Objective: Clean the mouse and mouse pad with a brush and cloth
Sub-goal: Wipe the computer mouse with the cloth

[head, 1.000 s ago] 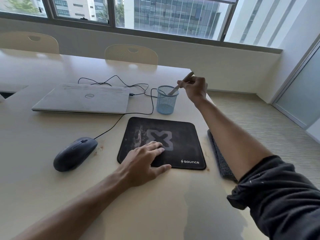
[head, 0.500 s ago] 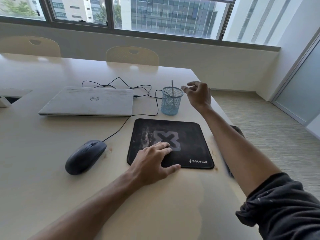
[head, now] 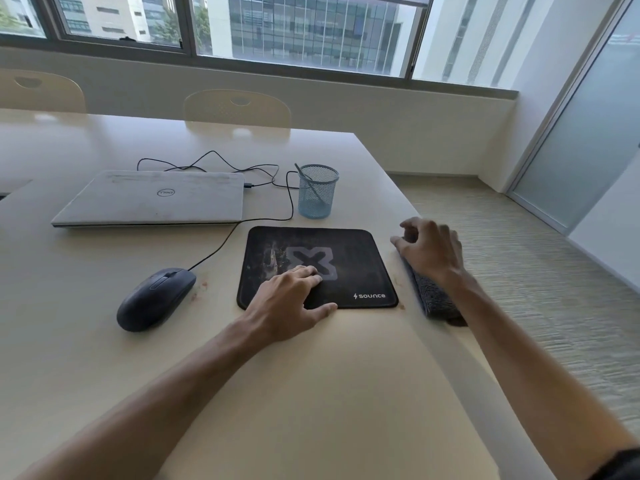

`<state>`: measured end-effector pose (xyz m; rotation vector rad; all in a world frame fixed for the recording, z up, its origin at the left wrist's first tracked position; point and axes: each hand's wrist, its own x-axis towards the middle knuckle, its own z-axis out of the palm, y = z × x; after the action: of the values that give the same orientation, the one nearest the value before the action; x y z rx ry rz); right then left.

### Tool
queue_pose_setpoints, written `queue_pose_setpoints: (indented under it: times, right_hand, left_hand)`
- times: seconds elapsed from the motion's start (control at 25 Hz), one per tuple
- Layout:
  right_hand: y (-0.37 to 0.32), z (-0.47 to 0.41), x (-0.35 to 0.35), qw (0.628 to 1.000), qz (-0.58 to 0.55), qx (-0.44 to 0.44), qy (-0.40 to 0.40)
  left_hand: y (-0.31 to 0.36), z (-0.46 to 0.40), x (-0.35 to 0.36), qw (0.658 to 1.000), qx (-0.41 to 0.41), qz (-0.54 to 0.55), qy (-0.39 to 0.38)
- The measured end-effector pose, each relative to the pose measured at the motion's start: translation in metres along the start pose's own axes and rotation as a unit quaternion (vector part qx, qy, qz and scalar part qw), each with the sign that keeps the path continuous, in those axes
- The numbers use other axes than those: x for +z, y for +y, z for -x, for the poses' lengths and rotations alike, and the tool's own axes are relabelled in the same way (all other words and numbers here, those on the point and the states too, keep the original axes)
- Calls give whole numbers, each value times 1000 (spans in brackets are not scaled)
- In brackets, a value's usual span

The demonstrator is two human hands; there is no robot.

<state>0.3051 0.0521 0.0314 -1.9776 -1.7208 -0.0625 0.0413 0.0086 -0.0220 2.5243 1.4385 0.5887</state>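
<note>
two tools, one apparently finished with: the brush stands in the mesh cup towards the table's far right corner. the mouse pad lies near the right edge, a pale smear on its left half, so wiping looks undone. the left hand presses it flat, fingers straight. the right hand hovers loosely curled, holding nothing, over the folded cloth at the right edge. the mouse, left of the pad, shows no sign of cleaning.

Matt black fabric mouse pad, coarse grey cloth, blue wire-mesh cup, smooth table.
</note>
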Motion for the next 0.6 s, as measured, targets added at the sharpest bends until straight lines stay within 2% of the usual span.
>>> queue_pose_setpoints:
  times: [0.08, 0.12, 0.2, 0.24, 0.48, 0.6]
  right_hand:
    - [17, 11, 2, 996, 78, 33, -34]
    - [24, 15, 5, 990, 102, 61, -79]
    - [37, 23, 15, 979, 102, 91, -149]
    - [41, 26, 20, 981, 90, 85, -148]
    - [35, 33, 0, 998, 12, 57, -13]
    - [20, 34, -22, 991, -113, 12, 73]
  left_hand:
    - [3, 1, -1, 1000, -3, -1, 3]
    - [5, 2, -1, 1000, -4, -1, 5]
    - [9, 4, -1, 1000, -7, 2, 7]
    - [10, 5, -1, 1000, -8, 3, 9]
    - [24, 12, -1, 998, 4, 33, 47]
    - [36, 8, -3, 994, 21, 67, 79]
